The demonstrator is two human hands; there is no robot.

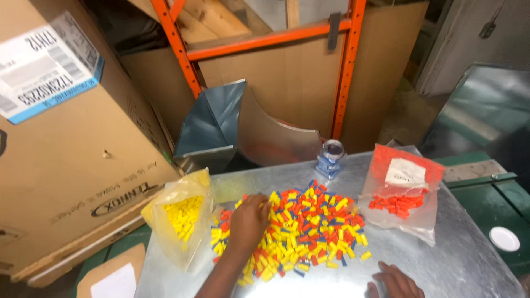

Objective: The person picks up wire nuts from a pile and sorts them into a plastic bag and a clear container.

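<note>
- Right now my left hand (248, 219) lies on the near-left part of a heap of small plastic caps (301, 229), yellow, orange-red and blue all mixed together.
- My fingers (259, 203) on that hand are curled down into the caps; I cannot tell whether they have pinched one, since the back of the hand hides the tips.
- My right hand (396, 281) rests flat on the metal sheet (441, 259) at the near edge, fingers spread loosely and holding nothing, a little apart from the heap.
- The heap sits in the middle of the sheet, spread out in a loose mound.
- Just left of my left hand lies a yellow plastic bag (179, 218) with only yellow caps inside, its mouth turned toward the heap.
- On the far right of the heap lies a clear bag with an orange top (406, 187), holding only orange caps and bearing a white label.
- Beyond the heap, at the sheet's far edge, stands a small clear container (330, 160) with blue pieces in it.
- A large cardboard box (72, 149) leans at my left, and a bent sheet-metal duct piece (232, 127) stands behind the sheet, in front of orange shelving (265, 41).
</note>
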